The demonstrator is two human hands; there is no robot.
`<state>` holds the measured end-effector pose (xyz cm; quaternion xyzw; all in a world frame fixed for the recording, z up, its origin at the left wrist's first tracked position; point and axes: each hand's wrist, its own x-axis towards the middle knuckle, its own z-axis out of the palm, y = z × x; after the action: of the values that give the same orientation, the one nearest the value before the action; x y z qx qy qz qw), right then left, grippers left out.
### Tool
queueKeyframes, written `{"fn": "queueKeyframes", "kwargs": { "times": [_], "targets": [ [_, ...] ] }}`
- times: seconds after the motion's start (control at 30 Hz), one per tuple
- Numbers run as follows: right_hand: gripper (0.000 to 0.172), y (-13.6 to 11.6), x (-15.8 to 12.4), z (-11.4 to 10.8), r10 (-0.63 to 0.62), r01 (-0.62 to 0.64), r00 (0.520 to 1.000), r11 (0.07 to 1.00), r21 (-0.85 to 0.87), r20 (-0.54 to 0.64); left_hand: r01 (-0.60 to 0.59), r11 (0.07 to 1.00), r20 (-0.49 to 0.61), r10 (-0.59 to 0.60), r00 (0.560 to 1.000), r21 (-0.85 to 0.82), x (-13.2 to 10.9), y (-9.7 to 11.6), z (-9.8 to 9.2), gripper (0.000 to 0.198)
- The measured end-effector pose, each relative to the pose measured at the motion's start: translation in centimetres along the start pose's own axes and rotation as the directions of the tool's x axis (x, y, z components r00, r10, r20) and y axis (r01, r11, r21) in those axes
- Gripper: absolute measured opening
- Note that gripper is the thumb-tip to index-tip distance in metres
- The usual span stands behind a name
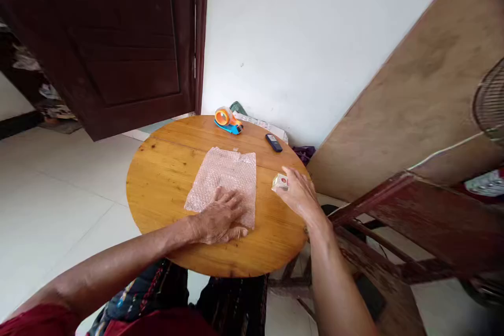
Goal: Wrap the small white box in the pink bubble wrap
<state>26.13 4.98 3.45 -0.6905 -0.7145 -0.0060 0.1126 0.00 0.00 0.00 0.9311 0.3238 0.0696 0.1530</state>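
Observation:
A sheet of bubble wrap (224, 173) lies on the round wooden table (165, 168). My left hand (222, 218) rests palm down on its near edge, with the fingers spread. Over the right side of the table, my right hand (297, 191) grips a small pale box (280, 182) with a red mark between thumb and fingers. My fingers and palm hide part of that box; its contents cannot be seen.
An orange and blue tape dispenser (228, 119) stands at the table's back edge. A dark phone-like device (273, 143) lies to its right. Behind are a white wall (295, 37) and a dark door (129, 37). A wooden bench (378, 273) stands at right.

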Motion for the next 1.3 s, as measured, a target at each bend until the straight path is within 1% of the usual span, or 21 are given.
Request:
{"fn": "queueKeyframes", "kwargs": {
  "times": [0.03, 0.1, 0.13, 0.17, 0.23, 0.3, 0.33, 0.4, 0.43, 0.5, 0.57, 0.63, 0.7, 0.77, 0.8, 0.83, 0.87, 0.97, 1.1, 1.17, 1.3],
  "targets": [
    [0.057, 0.9, -0.1, 0.3, 0.054, -0.054, 0.998, 0.998, 0.013, 0.034, -0.002, 1.0, -0.01, 0.002, 1.0, 0.0, 0.0, 0.0, 0.1, 0.067],
    [0.05, 2.3, -0.4, 0.7, 0.117, -0.122, 0.991, 0.988, 0.09, 0.059, -0.003, 1.0, -0.028, 0.003, 1.0, 0.0, 0.0, -0.1, 0.4, 0.066],
    [0.048, 2.5, -0.6, 0.7, 0.129, -0.135, 0.99, 0.978, 0.157, 0.049, -0.002, 1.0, -0.035, 0.002, 0.999, 0.0, 0.0, -0.1, 0.5, 0.065],
    [0.045, 2.3, -0.7, 0.6, 0.14, -0.138, 0.99, 0.957, 0.255, 0.008, -0.002, 1.0, -0.04, 0.002, 0.999, 0.0, 0.0, -0.1, 0.6, 0.066],
    [0.043, 0.6, -0.9, 0.2, 0.122, -0.065, 0.988, 0.878, 0.474, -0.091, 0.0, 1.0, -0.047, 0.0, 0.999, 0.0, 0.0, -0.1, 0.8, 0.066],
    [0.046, -2.3, -0.9, -0.1, 0.03, 0.069, 0.989, 0.766, 0.639, -0.144, 0.011, 1.0, -0.051, -0.011, 0.999, -0.002, 0.1, -0.1, 0.9, 0.067],
    [0.047, -4.0, -0.7, 0.0, -0.029, 0.109, 0.991, 0.723, 0.682, -0.127, 0.015, 1.0, -0.05, -0.015, 0.999, -0.005, 0.1, -0.2, 0.9, 0.068],
    [0.05, -7.0, -0.3, 0.7, -0.131, 0.133, 0.99, 0.67, 0.731, -0.06, 0.018, 1.0, -0.053, -0.018, 0.998, -0.008, 0.3, -0.3, 1.1, 0.07],
    [0.049, -8.1, 0.0, 1.3, -0.168, 0.138, 0.985, 0.659, 0.739, -0.035, 0.017, 1.0, -0.06, -0.018, 0.998, -0.009, 0.4, -0.3, 1.1, 0.071],
    [0.048, -9.3, 0.7, 2.9, -0.196, 0.134, 0.981, 0.673, 0.727, 0.001, 0.008, 1.0, -0.085, -0.009, 0.996, -0.007, 0.4, 0.0, 1.1, 0.071],
    [0.045, -9.4, 1.1, 4.4, -0.199, 0.133, 0.98, 0.697, 0.705, 0.013, 0.001, 1.0, -0.103, -0.001, 0.995, 0.0, 0.1, 0.5, 0.8, 0.071],
    [0.044, -8.9, 1.3, 5.5, -0.216, 0.156, 0.976, 0.696, 0.701, -0.003, -0.016, 1.0, -0.105, 0.016, 0.994, 0.003, -0.7, 1.1, 0.2, 0.07],
    [0.044, -8.4, 1.2, 6.1, -0.238, 0.188, 0.971, 0.674, 0.715, -0.031, -0.042, 0.999, -0.125, 0.041, 0.991, -0.006, -1.9, 1.3, -0.6, 0.06],
    [0.044, -8.2, 0.9, 6.4, -0.245, 0.198, 0.969, 0.651, 0.733, -0.044, 0.005, 1.0, -0.191, -0.01, 0.981, -0.028, -3.3, 0.8, -1.2, 0.05],
    [0.045, -8.3, 0.8, 6.5, -0.244, 0.199, 0.969, 0.642, 0.741, -0.048, 0.069, 0.997, -0.24, -0.075, 0.968, -0.033, -4.0, 0.2, -1.5, 0.047],
    [0.045, -8.4, 0.7, 6.6, -0.245, 0.202, 0.968, 0.637, 0.744, -0.053, 0.153, 0.987, -0.29, -0.158, 0.944, -0.042, -4.6, -0.4, -1.6, 0.046],
    [0.046, -8.5, 0.6, 6.7, -0.247, 0.209, 0.967, 0.641, 0.738, -0.059, 0.2, 0.979, -0.307, -0.206, 0.929, -0.051, -5.1, -1.1, -1.5, 0.044],
    [0.05, -8.7, 0.3, 6.7, -0.262, 0.246, 0.962, 0.696, 0.675, -0.08, 0.21, 0.976, -0.315, -0.217, 0.924, -0.056, -6.2, -2.8, -0.8, 0.037],
    [0.062, -8.8, 0.1, 6.4, -0.273, 0.249, 0.96, 0.739, 0.627, -0.059, 0.193, 0.978, -0.418, -0.209, 0.884, -0.08, -6.7, -3.4, 0.7, 0.029],
    [0.06, -8.8, 0.1, 6.3, -0.269, 0.243, 0.962, 0.75, 0.615, -0.052, 0.187, 0.978, -0.451, -0.208, 0.868, -0.091, -6.7, -3.4, 1.1, 0.028],
    [0.049, -8.9, 0.1, 6.2, -0.276, 0.266, 0.959, 0.779, 0.568, -0.071, 0.2, 0.973, -0.499, -0.232, 0.835, -0.117, -6.9, -3.7, 1.6, 0.024]
  ]
}}
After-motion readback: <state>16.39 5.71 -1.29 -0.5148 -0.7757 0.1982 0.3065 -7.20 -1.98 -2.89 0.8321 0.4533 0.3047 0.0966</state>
